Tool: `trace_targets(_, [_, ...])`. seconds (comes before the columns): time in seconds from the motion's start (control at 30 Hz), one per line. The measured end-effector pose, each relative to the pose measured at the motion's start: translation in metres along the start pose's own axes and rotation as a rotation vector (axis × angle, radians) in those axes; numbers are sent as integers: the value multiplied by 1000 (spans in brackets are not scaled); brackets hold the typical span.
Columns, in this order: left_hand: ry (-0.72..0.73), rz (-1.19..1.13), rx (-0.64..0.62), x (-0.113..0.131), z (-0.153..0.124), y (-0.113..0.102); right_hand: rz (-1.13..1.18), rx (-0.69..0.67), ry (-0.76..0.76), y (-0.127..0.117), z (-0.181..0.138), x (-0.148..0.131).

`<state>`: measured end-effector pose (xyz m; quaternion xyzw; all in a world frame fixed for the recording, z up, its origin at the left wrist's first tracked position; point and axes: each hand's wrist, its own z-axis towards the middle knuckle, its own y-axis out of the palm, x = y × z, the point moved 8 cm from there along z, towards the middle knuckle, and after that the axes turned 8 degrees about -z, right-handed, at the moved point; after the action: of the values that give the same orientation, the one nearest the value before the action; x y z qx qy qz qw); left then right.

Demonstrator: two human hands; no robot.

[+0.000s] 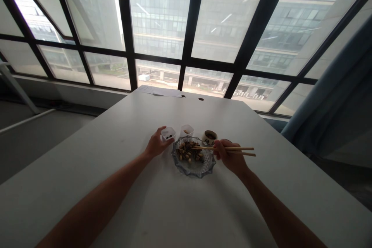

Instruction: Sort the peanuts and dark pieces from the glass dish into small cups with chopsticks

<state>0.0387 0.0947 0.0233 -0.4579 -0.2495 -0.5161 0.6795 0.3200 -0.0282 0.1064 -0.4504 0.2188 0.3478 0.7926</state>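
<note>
My right hand (pixel 231 157) grips a pair of wooden chopsticks (pixel 240 148), their tips among a heap of mixed nuts or seeds (pixel 188 151), too small to name surely. The heap lies in a scalloped clear glass bowl (pixel 207 166). My left hand (pixel 157 142) is closed round a small clear plastic cup (pixel 167 131) that holds a few dark pieces. Just right of it, behind the bowl, stands a second clear cup (pixel 186 128) with some light brown bits inside. A small round cup with dark markings (pixel 209 137) sits beside my right hand.
All this stands on a long white table (pixel 139 124). Sheets of paper (pixel 162 92) lie at its far end, near two dark round spots (pixel 201 99). Beyond are large black-framed windows (pixel 186 42), with a blue curtain (pixel 328 85) at the right.
</note>
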Motion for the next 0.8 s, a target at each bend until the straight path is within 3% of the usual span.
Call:
trace_targets(0.23, [74, 46, 7, 0, 1, 1, -140, -89, -185, 5, -10, -17])
trace_targets(0.47, [368, 198, 43, 44, -12, -4, -200, -132, -301, 3, -20, -30])
trace_targets(0.57, [473, 291, -31, 60, -20, 4, -179, -151, -290, 5, -21, -31])
trace_targets(0.8, [485, 356, -119, 69, -29, 13, -73, -140, -180, 2, -17, -21])
